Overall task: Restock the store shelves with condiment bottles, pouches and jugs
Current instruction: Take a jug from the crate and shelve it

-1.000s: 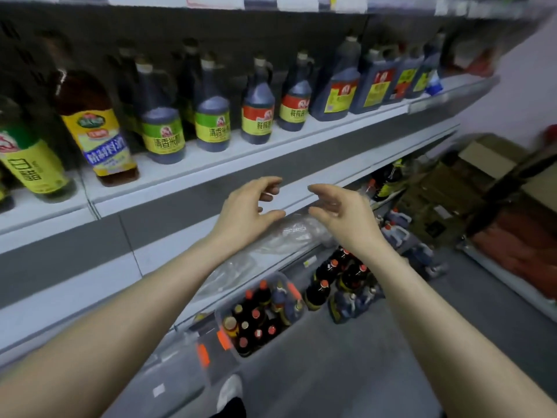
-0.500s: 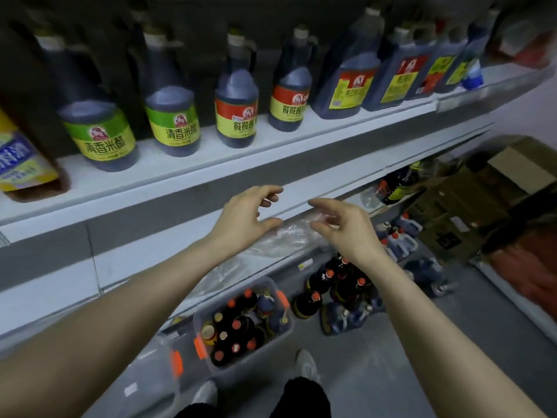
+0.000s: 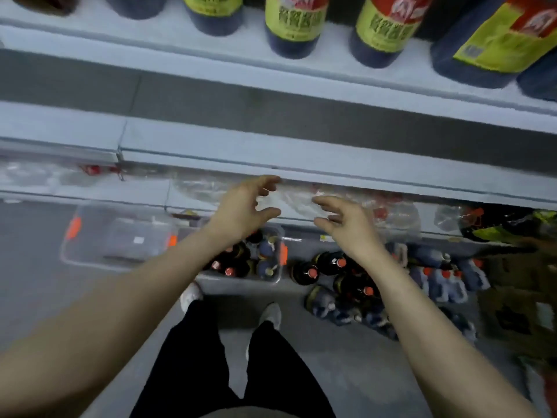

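My left hand [image 3: 244,206] and my right hand [image 3: 343,221] hover side by side with loosely spread fingers, holding nothing. Between and just beyond them lies crumpled clear plastic wrap [image 3: 289,200] on the lower shelf [image 3: 144,191]. Below on the floor stands a clear bin [image 3: 271,276] packed with small dark red-capped bottles [image 3: 232,267]. To its right, several dark bottles [image 3: 334,263] and blue jugs [image 3: 443,279] stand loose on the floor. Dark bottles with yellow-green labels [image 3: 295,22] line the upper shelf [image 3: 331,70].
An empty clear bin with orange latches [image 3: 120,236] sits on the floor at left. Brown cardboard boxes [image 3: 518,291] crowd the right edge. My legs and white shoes [image 3: 271,315] stand on grey floor close to the shelving. A middle shelf edge [image 3: 301,155] juts out above the hands.
The view has tilted down, so the upper shelf rose in frame and the floor stock came into sight. Both hands stayed open and dropped lower, toward the plastic wrap.
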`<action>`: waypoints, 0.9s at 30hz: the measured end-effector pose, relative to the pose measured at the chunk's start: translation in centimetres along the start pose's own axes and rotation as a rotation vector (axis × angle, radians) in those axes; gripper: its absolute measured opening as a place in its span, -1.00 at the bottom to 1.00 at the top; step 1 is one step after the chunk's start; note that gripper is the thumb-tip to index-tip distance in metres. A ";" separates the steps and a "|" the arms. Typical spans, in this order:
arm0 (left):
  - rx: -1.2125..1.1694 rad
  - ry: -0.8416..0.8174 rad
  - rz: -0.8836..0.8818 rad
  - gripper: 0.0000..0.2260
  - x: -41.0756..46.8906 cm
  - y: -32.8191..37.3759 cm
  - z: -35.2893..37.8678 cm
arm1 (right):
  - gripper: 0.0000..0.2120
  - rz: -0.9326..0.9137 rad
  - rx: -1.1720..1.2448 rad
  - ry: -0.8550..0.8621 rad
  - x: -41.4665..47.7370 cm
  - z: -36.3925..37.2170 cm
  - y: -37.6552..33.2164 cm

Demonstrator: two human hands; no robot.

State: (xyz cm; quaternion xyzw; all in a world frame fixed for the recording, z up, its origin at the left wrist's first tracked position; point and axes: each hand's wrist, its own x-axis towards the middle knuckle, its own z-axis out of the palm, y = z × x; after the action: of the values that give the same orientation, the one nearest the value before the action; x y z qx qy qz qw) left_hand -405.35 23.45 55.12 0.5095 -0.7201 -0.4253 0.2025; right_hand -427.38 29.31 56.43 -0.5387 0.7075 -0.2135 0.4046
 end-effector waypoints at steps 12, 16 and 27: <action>0.064 0.028 -0.393 -0.46 -4.9 -13.4 6.0 | -0.61 0.026 -0.005 -0.228 4.4 12.4 9.1; 0.019 0.004 -0.449 -0.48 -5.5 -19.3 10.0 | -0.59 0.099 -0.024 -0.244 6.5 16.6 13.6; 0.018 -0.189 -0.551 -0.33 -5.8 -33.4 25.6 | -0.57 0.169 -0.140 -0.359 10.8 27.2 28.5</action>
State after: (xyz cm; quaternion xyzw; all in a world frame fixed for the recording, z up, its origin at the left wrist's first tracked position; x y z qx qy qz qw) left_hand -402.80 35.07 14.34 0.6457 -0.5741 -0.5035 0.0069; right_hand -423.31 32.24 15.91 -0.5335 0.6798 -0.0297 0.5024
